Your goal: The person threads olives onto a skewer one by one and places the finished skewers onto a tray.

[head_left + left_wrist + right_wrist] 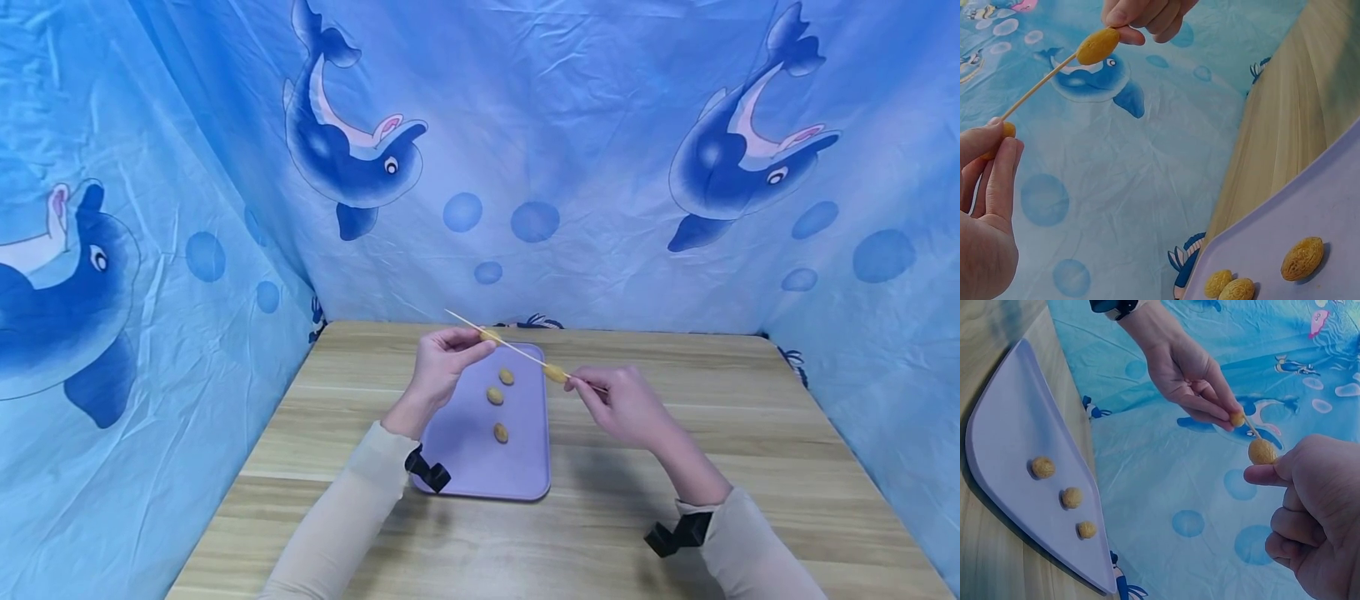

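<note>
A thin wooden skewer (517,348) slants between the two hands, with one yellow, wrinkled oval fruit (1099,46) threaded on it close to the right hand. The right hand (618,404) pinches the skewer's lower end just behind that fruit, thumb against forefinger. Between thumb and fingertips the left hand (442,367) holds a second yellow oval fruit (1236,418), partly hidden by the fingers. In the head view the skewer overlaps this second fruit, and its thin end shows beyond it. Three more such fruits, one of them a loose fruit (501,432), lie on a purple tray (480,479) beneath.
The tray rests on a wood-grain table (675,417), below the raised hands. Blue cloth (600,275) printed with dolphins hangs behind and at both sides of the table. A dark camera mount (678,533) sits on the right wrist; another mount (429,469) is on the left.
</note>
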The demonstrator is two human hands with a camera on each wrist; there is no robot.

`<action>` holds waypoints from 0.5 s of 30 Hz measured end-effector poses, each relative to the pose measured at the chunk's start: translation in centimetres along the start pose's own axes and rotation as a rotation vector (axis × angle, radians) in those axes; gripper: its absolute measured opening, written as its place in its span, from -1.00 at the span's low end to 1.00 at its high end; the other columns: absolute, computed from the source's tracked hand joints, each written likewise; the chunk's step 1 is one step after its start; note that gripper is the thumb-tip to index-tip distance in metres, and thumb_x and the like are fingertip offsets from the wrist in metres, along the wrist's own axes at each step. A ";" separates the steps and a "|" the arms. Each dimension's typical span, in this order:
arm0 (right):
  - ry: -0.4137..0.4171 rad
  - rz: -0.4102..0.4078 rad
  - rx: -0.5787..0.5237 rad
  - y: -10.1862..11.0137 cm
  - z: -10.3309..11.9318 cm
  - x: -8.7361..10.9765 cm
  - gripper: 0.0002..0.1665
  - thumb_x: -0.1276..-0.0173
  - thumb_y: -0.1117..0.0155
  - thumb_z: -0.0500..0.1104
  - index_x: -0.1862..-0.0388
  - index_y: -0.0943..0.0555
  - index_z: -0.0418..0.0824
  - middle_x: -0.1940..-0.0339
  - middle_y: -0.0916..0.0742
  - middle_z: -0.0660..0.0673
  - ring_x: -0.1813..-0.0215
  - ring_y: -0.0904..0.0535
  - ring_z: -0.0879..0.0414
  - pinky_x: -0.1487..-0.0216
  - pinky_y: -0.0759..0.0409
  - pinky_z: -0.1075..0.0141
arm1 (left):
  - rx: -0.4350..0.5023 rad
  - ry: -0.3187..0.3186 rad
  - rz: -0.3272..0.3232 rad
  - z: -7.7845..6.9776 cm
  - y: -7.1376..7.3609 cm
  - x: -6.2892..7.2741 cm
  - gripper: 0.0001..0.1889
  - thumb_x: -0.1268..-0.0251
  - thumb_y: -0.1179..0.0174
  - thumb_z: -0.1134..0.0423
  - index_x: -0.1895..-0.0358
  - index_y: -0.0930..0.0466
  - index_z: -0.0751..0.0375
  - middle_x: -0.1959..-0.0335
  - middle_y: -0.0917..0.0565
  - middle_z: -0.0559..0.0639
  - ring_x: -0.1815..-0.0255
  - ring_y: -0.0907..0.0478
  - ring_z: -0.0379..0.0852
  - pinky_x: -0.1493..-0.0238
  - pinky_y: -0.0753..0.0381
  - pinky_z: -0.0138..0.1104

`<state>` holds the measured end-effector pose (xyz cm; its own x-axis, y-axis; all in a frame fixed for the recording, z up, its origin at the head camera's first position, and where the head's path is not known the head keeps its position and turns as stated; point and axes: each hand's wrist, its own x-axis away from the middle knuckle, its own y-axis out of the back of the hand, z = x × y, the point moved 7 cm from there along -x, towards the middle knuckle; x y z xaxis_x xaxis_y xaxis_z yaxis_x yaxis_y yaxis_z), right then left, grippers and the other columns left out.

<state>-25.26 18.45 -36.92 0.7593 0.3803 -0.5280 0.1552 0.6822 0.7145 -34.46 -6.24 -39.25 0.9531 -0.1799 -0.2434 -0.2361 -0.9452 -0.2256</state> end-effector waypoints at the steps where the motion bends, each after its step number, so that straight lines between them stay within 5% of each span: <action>1: -0.007 0.002 -0.002 0.0 0.0 0.0 -0.77 -0.59 -0.27 -0.29 0.26 -0.79 -0.09 0.71 -0.36 0.22 0.65 -0.13 0.46 0.71 -0.18 0.50 | -0.001 0.001 0.000 0.0 0.0 0.0 -0.63 -0.25 -0.39 0.63 0.31 -0.82 -0.06 0.30 -0.85 -0.21 0.25 -0.79 -0.28 0.07 -0.86 -0.44; 15: -0.070 0.023 0.010 -0.5 -0.2 -0.3 -0.76 -0.61 -0.26 -0.25 0.26 -0.80 -0.10 0.71 -0.35 0.20 0.67 -0.13 0.43 0.70 -0.16 0.48 | 0.007 0.005 0.002 0.3 -0.2 0.0 -0.67 -0.23 -0.43 0.60 0.32 -0.82 -0.02 0.30 -0.85 -0.19 0.24 -0.79 -0.27 0.06 -0.87 -0.43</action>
<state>-25.70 18.08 -37.16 0.8052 0.3504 -0.4784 0.1438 0.6674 0.7307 -34.47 -6.01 -39.48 0.9535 -0.1832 -0.2394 -0.2393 -0.9429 -0.2317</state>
